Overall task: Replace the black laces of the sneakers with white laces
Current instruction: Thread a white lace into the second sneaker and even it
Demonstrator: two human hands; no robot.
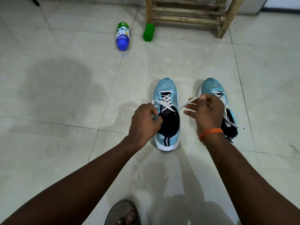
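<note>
Two light blue sneakers stand side by side on the tiled floor, toes pointing away from me. The left sneaker [167, 88] has a white lace [165, 100] crossed through its eyelets. My left hand [144, 122] grips the left edge of its opening, fingers curled at the collar. My right hand [206, 111] pinches the free end of that white lace, pulled taut up to the right. It hangs in front of the right sneaker [212, 86], which has its own white lace [228, 119] hanging loose over the side. No black lace is in view.
A blue and white bottle with a green cap [122, 36] and a green bottle [148, 32] lie on the floor farther away. A wooden rack [191, 15] stands at the back. My sandalled foot [123, 213] is at the bottom edge.
</note>
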